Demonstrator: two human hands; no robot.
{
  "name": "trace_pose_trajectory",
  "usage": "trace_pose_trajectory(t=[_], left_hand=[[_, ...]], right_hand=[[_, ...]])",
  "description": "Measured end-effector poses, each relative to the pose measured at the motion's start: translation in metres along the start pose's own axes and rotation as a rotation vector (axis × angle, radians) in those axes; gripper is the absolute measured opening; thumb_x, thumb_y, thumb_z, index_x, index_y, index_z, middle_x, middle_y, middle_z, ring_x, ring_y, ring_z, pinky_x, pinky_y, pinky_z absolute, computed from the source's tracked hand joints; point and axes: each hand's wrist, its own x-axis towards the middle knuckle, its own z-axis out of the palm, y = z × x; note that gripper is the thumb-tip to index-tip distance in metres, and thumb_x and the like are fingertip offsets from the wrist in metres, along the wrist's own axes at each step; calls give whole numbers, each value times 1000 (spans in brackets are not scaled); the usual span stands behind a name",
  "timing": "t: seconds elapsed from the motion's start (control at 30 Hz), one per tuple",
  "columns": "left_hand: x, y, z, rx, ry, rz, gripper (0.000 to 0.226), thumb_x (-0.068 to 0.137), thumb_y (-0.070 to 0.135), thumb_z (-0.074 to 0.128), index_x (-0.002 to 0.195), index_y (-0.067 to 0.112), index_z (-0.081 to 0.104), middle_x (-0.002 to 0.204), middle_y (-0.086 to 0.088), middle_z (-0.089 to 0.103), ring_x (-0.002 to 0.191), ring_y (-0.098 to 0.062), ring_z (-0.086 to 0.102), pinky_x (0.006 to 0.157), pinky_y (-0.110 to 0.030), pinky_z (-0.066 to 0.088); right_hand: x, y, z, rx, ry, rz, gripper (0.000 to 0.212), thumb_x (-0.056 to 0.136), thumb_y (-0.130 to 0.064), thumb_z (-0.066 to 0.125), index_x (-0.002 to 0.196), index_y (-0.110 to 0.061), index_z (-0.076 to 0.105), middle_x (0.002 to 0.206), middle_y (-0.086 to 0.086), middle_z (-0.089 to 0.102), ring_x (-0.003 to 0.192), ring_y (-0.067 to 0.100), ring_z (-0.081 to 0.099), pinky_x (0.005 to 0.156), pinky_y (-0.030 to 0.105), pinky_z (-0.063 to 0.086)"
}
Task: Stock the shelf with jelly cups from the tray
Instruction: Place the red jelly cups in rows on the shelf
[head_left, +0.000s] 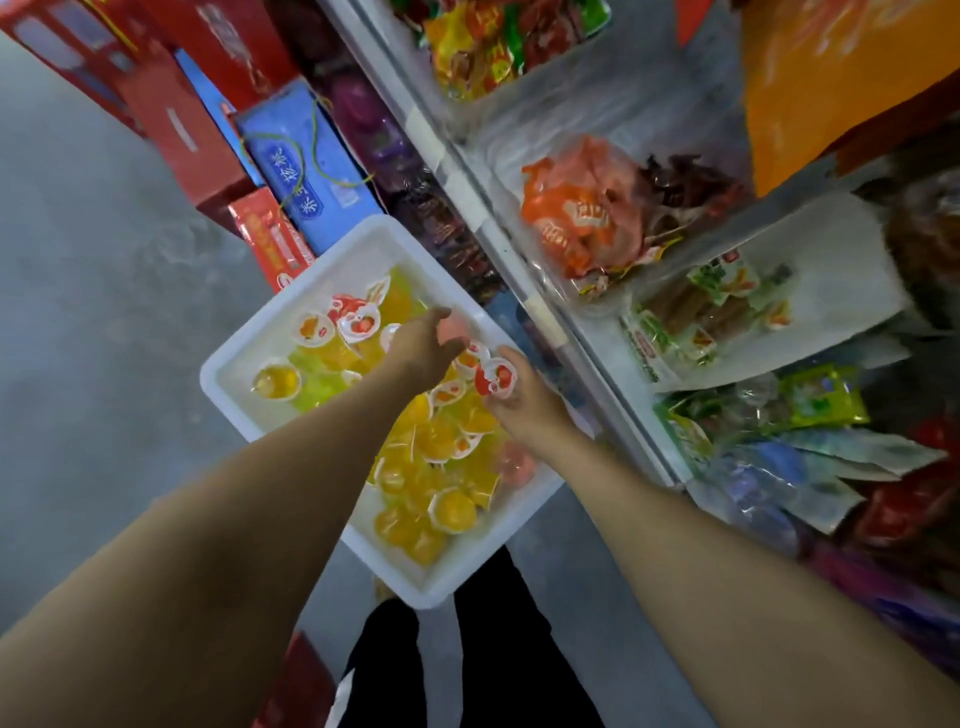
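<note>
A white plastic tray (244, 353) stands on the floor below me, filled with several jelly cups (447, 512) in yellow, orange and green, some with red-printed lids. My left hand (423, 345) reaches into the far part of the tray and its fingers curl round a pinkish jelly cup (453, 328). My right hand (519, 400) hovers over the tray's right side and grips a red-lidded jelly cup (496, 376). To the right runs the white shelf (519, 260), its compartments holding bagged snacks.
Red and blue gift boxes (306, 171) are stacked on the floor beyond the tray. Snack bags in orange wrappers (576, 218) and green packets (717, 306) fill the shelf compartments. Grey floor (93, 312) lies open at left. My dark trouser legs (467, 665) are below the tray.
</note>
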Motion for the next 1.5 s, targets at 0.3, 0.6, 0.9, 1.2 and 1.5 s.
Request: trace_pose_trajectory(t=[0.3, 0.6, 0.9, 1.2, 1.5], left_hand=[[23, -8, 24, -205, 7, -49, 64, 88, 21, 72, 144, 16, 43, 143, -10, 50, 129, -30, 48, 102, -36, 42], [-7, -29, 21, -461, 124, 19, 39, 80, 19, 80, 115, 15, 62, 109, 4, 60, 98, -15, 58, 73, -17, 50], [-30, -82, 23, -505, 190, -49, 40, 85, 29, 76, 120, 19, 61, 117, 3, 64, 105, -16, 62, 86, -36, 57], [-23, -68, 33, -617, 249, -140, 41, 91, 31, 68, 131, 27, 56, 103, -1, 68, 93, -20, 68, 76, -37, 59], [4, -66, 1, -305, 663, -323, 75, 84, 42, 74, 147, 28, 37, 146, -4, 40, 134, -28, 39, 113, -45, 35]], right_hand=[[15, 22, 9, 207, -75, 4, 70, 91, -6, 66, 146, -40, 38, 136, -14, 50, 121, 10, 56, 101, 33, 51], [18, 15, 16, 312, 4, 15, 70, 81, -4, 78, 138, -34, 51, 129, -7, 60, 113, 16, 63, 94, 37, 56], [16, 10, 44, 168, 237, 41, 53, 85, -33, 77, 130, -36, 48, 132, -7, 58, 116, 18, 59, 97, 40, 53], [4, 18, 38, 209, 318, 36, 22, 85, -35, 76, 98, -27, 59, 98, -11, 66, 92, 10, 64, 79, 33, 58], [-2, 19, 27, 238, 232, 14, 19, 87, -33, 75, 98, -29, 60, 104, -11, 66, 97, 11, 64, 83, 32, 57]])
